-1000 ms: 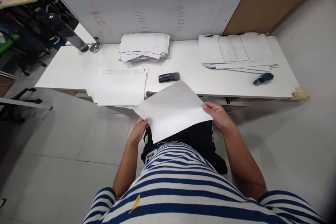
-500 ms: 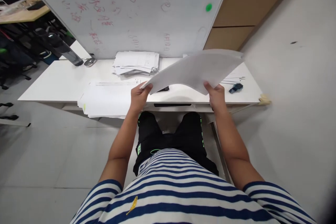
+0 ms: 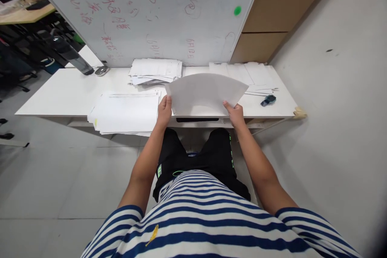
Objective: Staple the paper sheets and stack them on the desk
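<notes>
A stack of white paper (image 3: 205, 93), slightly bowed, is held up over the front edge of the desk. My left hand (image 3: 165, 111) pinches its left edge, thumb on the near face. On the lower right side my right hand (image 3: 235, 113) grips it the same way, fingers behind it and out of sight. Left of my left hand lies a wide pile of paper (image 3: 127, 113), its near edge hanging past the desk front. Behind that sits a thicker, uneven paper stack (image 3: 155, 69). More loose sheets (image 3: 254, 73) lie at the back right.
A whiteboard (image 3: 151, 16) with red writing stands along the back of the white desk (image 3: 50, 92). A dark bottle (image 3: 72, 54) and a computer mouse (image 3: 101, 71) are at the left. A small dark object (image 3: 268, 100) lies at the right, near cardboard boxes (image 3: 263, 46) and the wall.
Both hands have brought the held paper down and to the left, and it now faces me more squarely. The sheets at the back right have come into view.
</notes>
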Demonstrator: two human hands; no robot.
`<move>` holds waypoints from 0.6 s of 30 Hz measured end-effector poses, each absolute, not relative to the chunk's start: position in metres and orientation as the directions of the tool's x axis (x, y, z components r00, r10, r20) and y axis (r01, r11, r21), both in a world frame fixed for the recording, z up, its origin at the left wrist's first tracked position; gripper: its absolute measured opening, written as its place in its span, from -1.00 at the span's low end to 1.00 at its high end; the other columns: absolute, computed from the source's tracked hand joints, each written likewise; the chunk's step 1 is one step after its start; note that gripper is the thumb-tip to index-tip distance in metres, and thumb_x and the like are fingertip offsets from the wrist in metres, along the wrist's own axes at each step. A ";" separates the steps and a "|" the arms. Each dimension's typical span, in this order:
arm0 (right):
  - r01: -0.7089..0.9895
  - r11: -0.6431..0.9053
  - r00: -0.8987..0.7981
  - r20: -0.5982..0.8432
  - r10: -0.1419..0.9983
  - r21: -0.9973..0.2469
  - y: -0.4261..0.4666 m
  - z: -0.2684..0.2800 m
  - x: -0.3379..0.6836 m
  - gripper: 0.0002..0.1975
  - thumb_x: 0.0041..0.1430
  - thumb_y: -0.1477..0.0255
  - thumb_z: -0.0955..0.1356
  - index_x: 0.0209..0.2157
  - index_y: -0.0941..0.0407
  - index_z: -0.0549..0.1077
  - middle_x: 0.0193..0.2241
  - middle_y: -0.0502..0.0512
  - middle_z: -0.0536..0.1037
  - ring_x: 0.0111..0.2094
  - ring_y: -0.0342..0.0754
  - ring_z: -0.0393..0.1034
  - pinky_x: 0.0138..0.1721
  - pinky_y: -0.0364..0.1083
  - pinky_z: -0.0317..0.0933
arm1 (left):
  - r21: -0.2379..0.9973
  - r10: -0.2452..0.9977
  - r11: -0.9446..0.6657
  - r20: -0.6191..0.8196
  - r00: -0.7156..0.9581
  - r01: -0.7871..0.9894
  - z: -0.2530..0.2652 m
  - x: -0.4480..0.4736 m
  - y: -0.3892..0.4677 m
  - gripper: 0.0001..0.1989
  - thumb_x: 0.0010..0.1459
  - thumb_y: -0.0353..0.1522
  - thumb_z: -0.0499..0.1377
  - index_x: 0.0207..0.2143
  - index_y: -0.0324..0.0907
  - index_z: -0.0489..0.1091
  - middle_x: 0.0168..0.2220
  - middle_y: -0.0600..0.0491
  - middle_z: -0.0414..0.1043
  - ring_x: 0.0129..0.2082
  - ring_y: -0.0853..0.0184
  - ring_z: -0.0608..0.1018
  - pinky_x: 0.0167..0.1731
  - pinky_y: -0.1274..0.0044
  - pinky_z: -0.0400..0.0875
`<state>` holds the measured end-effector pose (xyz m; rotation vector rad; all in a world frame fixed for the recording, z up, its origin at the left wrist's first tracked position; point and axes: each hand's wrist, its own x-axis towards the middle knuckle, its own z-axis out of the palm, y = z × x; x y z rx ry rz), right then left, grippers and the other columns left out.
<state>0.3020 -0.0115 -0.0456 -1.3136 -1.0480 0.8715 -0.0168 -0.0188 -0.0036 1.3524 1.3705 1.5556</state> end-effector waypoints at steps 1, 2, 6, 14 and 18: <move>0.073 0.091 0.320 0.110 0.941 -0.993 -0.012 -0.045 0.302 -0.36 -0.03 0.00 0.52 -0.11 0.25 0.60 -0.04 0.34 0.65 0.04 0.13 0.53 0.14 0.10 0.34 | 0.954 0.928 -0.249 0.284 -0.240 0.166 -0.002 -0.018 -0.019 -0.49 0.27 0.11 0.12 -0.22 -0.13 0.53 -0.28 0.02 0.55 -0.24 0.32 0.54 -0.21 0.52 0.43; 0.079 0.095 0.322 0.115 0.940 -0.992 -0.013 -0.045 0.302 -0.36 -0.03 0.00 0.52 -0.11 0.25 0.60 -0.04 0.34 0.65 0.04 0.13 0.53 0.14 0.10 0.34 | 0.948 0.926 -0.265 0.301 -0.226 0.176 -0.001 -0.019 -0.019 -0.50 0.26 0.10 0.15 -0.25 -0.14 0.54 -0.30 0.02 0.54 -0.25 0.32 0.54 -0.22 0.53 0.43; 0.086 0.108 0.318 0.130 0.939 -0.990 -0.015 -0.040 0.302 -0.39 -0.02 0.01 0.52 -0.12 0.24 0.60 -0.06 0.32 0.66 0.03 0.13 0.53 0.13 0.10 0.34 | 0.941 0.906 -0.296 0.330 -0.263 0.162 0.006 -0.021 -0.015 -0.55 0.22 0.05 0.24 -0.32 -0.16 0.56 -0.38 0.04 0.53 -0.30 0.32 0.52 -0.25 0.52 0.41; -0.004 0.079 0.303 0.074 0.950 -0.997 -0.013 -0.041 0.304 -0.44 -0.11 0.11 0.58 -0.15 0.22 0.61 -0.11 0.28 0.67 -0.06 0.11 0.56 0.09 0.10 0.37 | 0.954 0.932 -0.297 0.300 -0.204 0.044 0.004 -0.018 -0.006 -0.49 0.07 0.05 0.36 -0.15 -0.17 0.52 -0.16 -0.04 0.61 -0.13 0.25 0.61 -0.10 0.46 0.48; -0.029 0.024 0.250 0.016 0.968 -0.999 -0.011 -0.040 0.305 -0.40 -0.17 0.11 0.61 -0.15 0.20 0.59 -0.15 0.22 0.68 -0.10 0.11 0.57 0.07 0.13 0.38 | 0.974 0.963 -0.224 0.219 -0.158 -0.015 -0.008 -0.017 0.006 -0.33 -0.09 0.00 0.47 -0.03 -0.17 0.44 -0.03 -0.11 0.60 -0.05 0.18 0.63 -0.03 0.40 0.51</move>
